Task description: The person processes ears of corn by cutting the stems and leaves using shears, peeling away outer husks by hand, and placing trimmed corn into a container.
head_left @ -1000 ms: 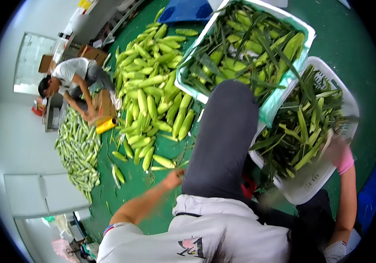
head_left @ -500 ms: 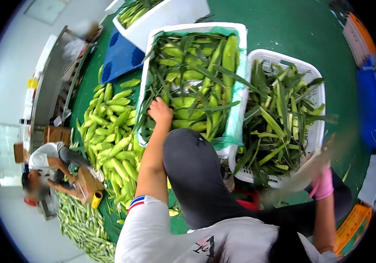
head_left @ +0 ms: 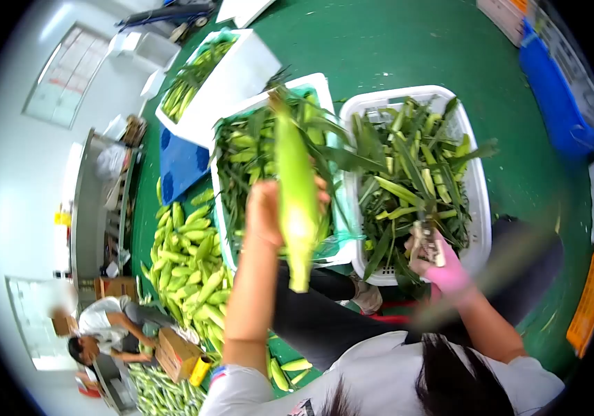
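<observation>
My left hand [head_left: 265,211] is closed around an ear of corn [head_left: 293,184] in its green husk. The ear stands upright in view, its pale stalk end low and its leafy tip at the top. Behind it is a white foam box [head_left: 322,87] lined with green film, with husked ears and long leaves inside. My right hand [head_left: 442,263], in a pink glove, grips what look like pruning shears [head_left: 427,239], held over the front of a white plastic basket [head_left: 474,149]. Cut leaves and stalks [head_left: 411,159] fill that basket.
A heap of corn ears [head_left: 193,270] lies on the green floor at left. Another foam box [head_left: 241,83] of corn stands behind, by a blue pallet [head_left: 182,163]. A person [head_left: 113,319] works at far left beside a cardboard box [head_left: 179,353]. An orange crate [head_left: 590,301] is at right.
My left hand has lifted an ear of corn out from the foam box area. My right hand has moved up and left to the basket's front. The view has shifted.
</observation>
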Available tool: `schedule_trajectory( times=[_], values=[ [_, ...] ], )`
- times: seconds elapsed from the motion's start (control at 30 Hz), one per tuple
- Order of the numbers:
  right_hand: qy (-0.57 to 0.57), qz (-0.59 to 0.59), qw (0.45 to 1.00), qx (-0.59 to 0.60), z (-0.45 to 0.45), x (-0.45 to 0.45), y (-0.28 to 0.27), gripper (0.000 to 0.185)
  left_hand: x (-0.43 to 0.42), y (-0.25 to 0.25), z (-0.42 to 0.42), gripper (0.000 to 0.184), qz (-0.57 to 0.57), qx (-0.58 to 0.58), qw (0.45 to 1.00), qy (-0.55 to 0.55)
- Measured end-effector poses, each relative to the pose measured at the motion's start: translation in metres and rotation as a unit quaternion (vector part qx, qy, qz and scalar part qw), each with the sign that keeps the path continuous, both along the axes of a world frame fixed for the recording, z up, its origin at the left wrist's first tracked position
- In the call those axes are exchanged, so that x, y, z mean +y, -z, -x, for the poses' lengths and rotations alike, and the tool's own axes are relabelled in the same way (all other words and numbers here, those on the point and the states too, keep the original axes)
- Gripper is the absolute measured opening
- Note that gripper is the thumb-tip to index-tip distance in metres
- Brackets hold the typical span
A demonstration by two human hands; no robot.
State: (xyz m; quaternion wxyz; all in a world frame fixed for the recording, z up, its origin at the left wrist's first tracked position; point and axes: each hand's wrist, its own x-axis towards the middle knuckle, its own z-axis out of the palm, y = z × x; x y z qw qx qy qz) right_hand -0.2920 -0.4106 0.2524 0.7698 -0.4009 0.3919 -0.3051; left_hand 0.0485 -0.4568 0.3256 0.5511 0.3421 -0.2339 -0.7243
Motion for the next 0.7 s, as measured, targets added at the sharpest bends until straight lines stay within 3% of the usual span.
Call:
schedule_trajectory(
  times=[0.03, 0.1, 0.2, 0.27, 0.3, 0.43, 0.5, 0.57, 0.67, 0.7],
  values=[
    [-0.037, 0.092, 0.992, 0.075, 0.002, -0.006, -0.018, 0.076, 0.011, 0.026, 0.030, 0.077, -0.055, 0.054, 0.997, 0.016],
    [-0.062, 0.207, 0.968, 0.129, 0.008, -0.009, -0.020, 0.076, 0.036, 0.086, 0.084, 0.062, -0.125, 0.053, 0.990, 0.025],
    [-0.099, 0.215, 0.944, 0.231, 0.024, -0.012, -0.033, 0.086, 0.062, 0.099, 0.147, 0.055, -0.135, -0.184, 0.973, -0.044],
    [-0.095, 0.201, 0.931, 0.290, 0.036, -0.014, -0.017, 0.086, 0.072, 0.097, 0.159, 0.061, -0.037, -0.336, 0.941, -0.032],
    [-0.090, 0.209, 0.923, 0.309, 0.042, -0.015, -0.008, 0.086, 0.076, 0.100, 0.156, 0.065, 0.041, -0.416, 0.908, -0.021],
    [-0.103, 0.337, 0.867, 0.353, 0.056, -0.030, -0.002, 0.083, 0.076, 0.057, 0.150, 0.070, 0.055, -0.628, 0.765, 0.131],
    [-0.143, 0.360, 0.866, 0.315, 0.067, -0.037, 0.001, 0.078, 0.070, 0.064, 0.134, 0.069, 0.025, -0.474, 0.859, 0.193],
    [-0.140, 0.338, 0.881, 0.301, 0.070, -0.035, 0.004, 0.073, 0.064, 0.062, 0.126, 0.069, 0.029, -0.461, 0.858, 0.223],
    [-0.153, 0.195, 0.916, 0.317, 0.069, -0.023, -0.014, 0.055, 0.053, 0.055, 0.121, 0.069, 0.008, -0.458, 0.847, 0.269],
    [-0.122, 0.122, 0.949, 0.265, 0.070, -0.019, -0.013, 0.051, 0.052, 0.057, 0.118, 0.069, 0.007, -0.455, 0.849, 0.269]
  ],
)
